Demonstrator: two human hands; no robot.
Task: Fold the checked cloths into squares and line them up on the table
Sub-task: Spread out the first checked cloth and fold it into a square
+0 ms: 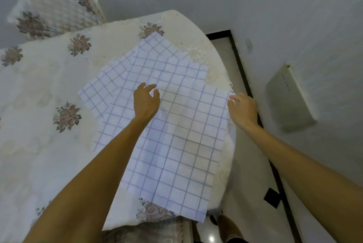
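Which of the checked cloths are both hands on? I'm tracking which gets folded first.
The top cloth, the large one nearest the person, reaching the table's near edge. The left hand pinches its middle, the right hand its far right corner. The other cloths lie partly beneath, farther away.

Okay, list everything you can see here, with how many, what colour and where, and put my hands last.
White cloths with blue checks: several overlapping, exact count unclear, unfolded, right part of the table.
Round table in cream floral cover: one, fills the left and centre.
Chair with cream quilted floral cover: one, behind the table, upper left.
Pale box on the wall: one, right side.
Left hand: resting on the top cloth's middle, fingers curled.
Right hand: at the top cloth's far right corner, pinching it.
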